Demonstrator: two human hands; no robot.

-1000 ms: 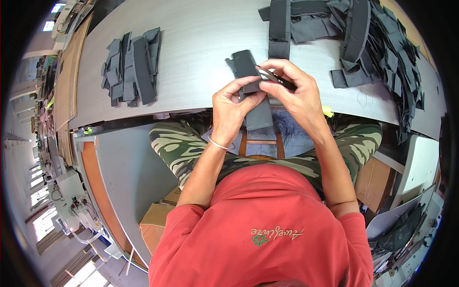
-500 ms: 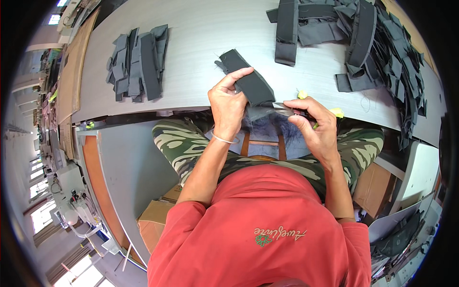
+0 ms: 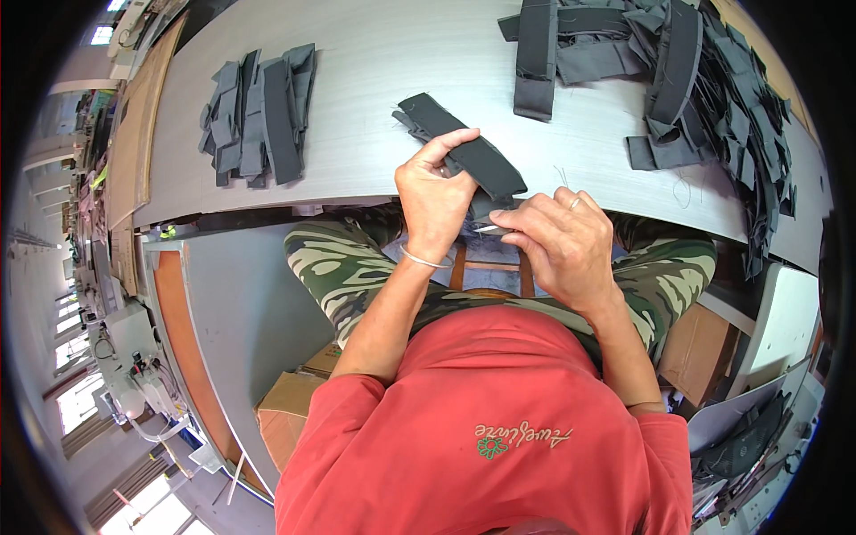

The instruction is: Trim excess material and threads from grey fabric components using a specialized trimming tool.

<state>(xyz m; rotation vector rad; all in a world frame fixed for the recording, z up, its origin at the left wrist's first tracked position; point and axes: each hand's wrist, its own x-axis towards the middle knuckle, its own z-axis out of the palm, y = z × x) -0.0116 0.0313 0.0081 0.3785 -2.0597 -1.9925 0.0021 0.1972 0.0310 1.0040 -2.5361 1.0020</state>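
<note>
Windows (image 3: pixel 76 401) and crowded equipment (image 3: pixel 125 343) line the left of the room, and a pale worktable (image 3: pixel 383 53) spreads in front of the seated person. At its near edge, above the lap in camouflage trousers (image 3: pixel 334 276), is a dark grey fabric strip (image 3: pixel 477 160). The left hand (image 3: pixel 432 196) is closed around it, index finger stretched across the top face and the other fingers curled beneath, a grip that seems meant to keep the layers flat while leaving the lower end free. That end points toward the right hand (image 3: pixel 566 245), whose thumb and fingers are pinched on small snips (image 3: pixel 490 229); only the metal tip shows, just beside the fabric, and I cannot tell whether its blades are parted. Working over the edge probably gives both hands room. A neat stack of strips (image 3: pixel 281 120) lies to the left, well apart from a looser heap of strips (image 3: pixel 744 152) on the right, perhaps so the two groups do not mix. One separate strip (image 3: pixel 535 67) lies beside the heap, seemingly within easy reach.
</note>
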